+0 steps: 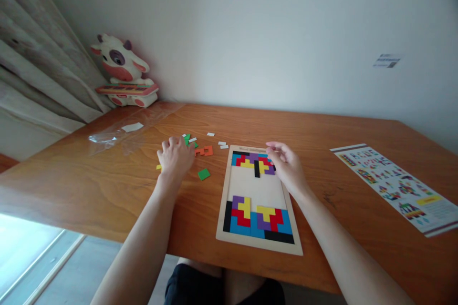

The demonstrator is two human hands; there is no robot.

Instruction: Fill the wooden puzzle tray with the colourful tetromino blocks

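Note:
My left hand [174, 156] reaches over the loose wooden puzzle pieces, fingers bent down and somewhat apart; nothing shows in it, though its fingertips are partly hidden. Around it lie orange pieces [205, 151], a green piece [203, 174], a yellow piece [158, 167] and several small green and white ones. A wooden puzzle board [255, 186] lies in front of me, with coloured pieces fitted along its far and near ends and its middle bare. At the board's far right edge is my right hand [287, 166], fingers loosely curled and apart, with no piece visible in it.
On the right lies a printed pattern sheet [397, 186]. A clear plastic bag [114, 136] rests at the left, and a toy cow with a keyboard [125, 74] stands in the back left corner by the curtain [39, 57]. A wall closes off the back.

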